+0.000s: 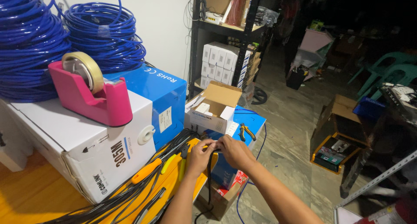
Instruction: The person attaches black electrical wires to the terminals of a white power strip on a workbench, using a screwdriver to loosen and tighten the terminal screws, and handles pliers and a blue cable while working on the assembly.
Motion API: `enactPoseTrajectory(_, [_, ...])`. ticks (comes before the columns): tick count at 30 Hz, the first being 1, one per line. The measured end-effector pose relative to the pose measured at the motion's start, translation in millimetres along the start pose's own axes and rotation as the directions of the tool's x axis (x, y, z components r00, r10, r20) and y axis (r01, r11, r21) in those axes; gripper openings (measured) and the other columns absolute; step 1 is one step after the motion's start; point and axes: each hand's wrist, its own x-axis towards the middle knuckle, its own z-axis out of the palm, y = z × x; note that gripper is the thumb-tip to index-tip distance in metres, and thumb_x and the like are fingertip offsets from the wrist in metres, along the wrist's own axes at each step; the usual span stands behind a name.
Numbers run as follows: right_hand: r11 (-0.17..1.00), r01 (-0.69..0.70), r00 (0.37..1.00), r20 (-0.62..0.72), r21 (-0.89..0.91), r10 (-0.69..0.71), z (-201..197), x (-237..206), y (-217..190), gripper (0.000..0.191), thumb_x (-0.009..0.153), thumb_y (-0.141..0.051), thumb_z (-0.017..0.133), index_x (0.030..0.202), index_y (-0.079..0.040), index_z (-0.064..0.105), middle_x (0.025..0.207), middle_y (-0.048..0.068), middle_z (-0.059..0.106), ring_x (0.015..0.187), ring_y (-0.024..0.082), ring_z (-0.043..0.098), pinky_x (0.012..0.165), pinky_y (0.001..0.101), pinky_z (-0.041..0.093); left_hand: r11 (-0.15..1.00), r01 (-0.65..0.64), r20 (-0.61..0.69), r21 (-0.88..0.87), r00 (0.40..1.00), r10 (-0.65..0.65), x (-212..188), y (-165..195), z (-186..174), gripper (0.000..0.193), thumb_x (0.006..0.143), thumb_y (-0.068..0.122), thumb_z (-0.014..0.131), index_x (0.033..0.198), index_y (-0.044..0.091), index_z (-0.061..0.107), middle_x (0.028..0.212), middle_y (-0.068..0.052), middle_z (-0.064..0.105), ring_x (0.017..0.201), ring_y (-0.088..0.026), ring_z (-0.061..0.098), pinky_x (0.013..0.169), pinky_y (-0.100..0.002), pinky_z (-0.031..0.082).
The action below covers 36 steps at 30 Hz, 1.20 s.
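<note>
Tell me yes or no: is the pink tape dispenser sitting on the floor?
No, the pink tape dispenser sits on top of the white cardboard box.

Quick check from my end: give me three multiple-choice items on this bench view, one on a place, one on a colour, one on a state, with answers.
1. Where does the tape dispenser stand?
A. on the floor
B. on the white box
C. on the shelf

2. What colour are the cable coils by the wall?
A. blue
B. red
C. green

3. How is the small carton beyond the hands?
A. taped shut
B. crushed flat
C. flaps open

Answers: 1 B, its pink base rests on the box top. 2 A, both coils are blue. 3 C, its flaps stand up. The left hand and right hand pinch a black cable together.
</note>
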Motion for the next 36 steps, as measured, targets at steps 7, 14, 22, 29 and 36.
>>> enactPoseTrajectory(7, [0.982, -0.093, 0.994, -0.046, 0.166, 0.102, 25, 4, 30, 0.02, 0.092, -0.021, 0.063, 0.093, -0.001, 0.064, 0.082, 0.019, 0.072, 0.074, 0.033, 0.07, 0.065, 0.0425, 0.054, 0.992, -0.082, -0.029, 0.1, 0.996, 0.086, -7, 24, 1, 0.017, 0.091, 0.015, 0.073, 0.101, 0.003, 0.076, 0.099, -0.008, 0.074, 0.093, -0.02, 0.073, 0.083, -0.031, 0.057])
enactPoseTrajectory(14, [0.419, -0.649, 0.755, 0.472, 0.635, 0.455, 30, 17, 68, 0.024, 0.1, -0.019, 0.071, 0.093, 0.003, 0.068, 0.087, 0.01, 0.073, 0.064, 0.018, 0.043, 0.053, 0.0375, 0.034, 0.964, -0.198, -0.033, 0.177, 0.978, 0.207, -7, 20, 6, 0.015, 0.089, 0.013, 0.074, 0.099, 0.002, 0.075, 0.097, -0.01, 0.075, 0.093, -0.022, 0.072, 0.083, -0.031, 0.056])
enactPoseTrajectory(22, [0.971, 0.23, 0.972, 0.025, 0.064, -0.232, -13, -3, 16, 0.018, 0.088, -0.013, 0.069, 0.105, -0.009, 0.07, 0.099, 0.012, 0.071, 0.089, 0.032, 0.072, 0.073, 0.0395, 0.057, 0.997, 0.041, 0.041, 0.063, 0.998, -0.044, 2, -13, -4, 0.021, 0.093, 0.019, 0.071, 0.107, 0.004, 0.075, 0.099, -0.008, 0.079, 0.09, -0.014, 0.073, 0.08, -0.027, 0.057])
enactPoseTrajectory(29, [0.994, 0.105, 0.993, 0.042, 0.017, -0.106, -7, 0, 19, 0.012, 0.095, -0.017, 0.065, 0.097, -0.006, 0.069, 0.092, 0.013, 0.07, 0.089, 0.035, 0.069, 0.072, 0.0434, 0.054, 0.996, 0.046, 0.104, 0.076, 0.993, -0.053, -1, -4, -3, 0.02, 0.091, 0.02, 0.075, 0.104, 0.004, 0.076, 0.097, -0.007, 0.079, 0.092, -0.016, 0.073, 0.082, -0.029, 0.056])
enactPoseTrajectory(36, [0.697, -0.561, 0.823, 0.393, 0.446, 0.41, 13, 14, 66, 0.023, 0.093, -0.024, 0.073, 0.09, -0.002, 0.078, 0.077, 0.003, 0.071, 0.068, 0.013, 0.057, 0.06, 0.0323, 0.044, 0.914, -0.281, 0.055, 0.292, 0.959, 0.277, -8, 27, 8, 0.013, 0.081, 0.013, 0.081, 0.091, 0.006, 0.079, 0.092, -0.011, 0.073, 0.093, -0.028, 0.069, 0.082, -0.036, 0.054])
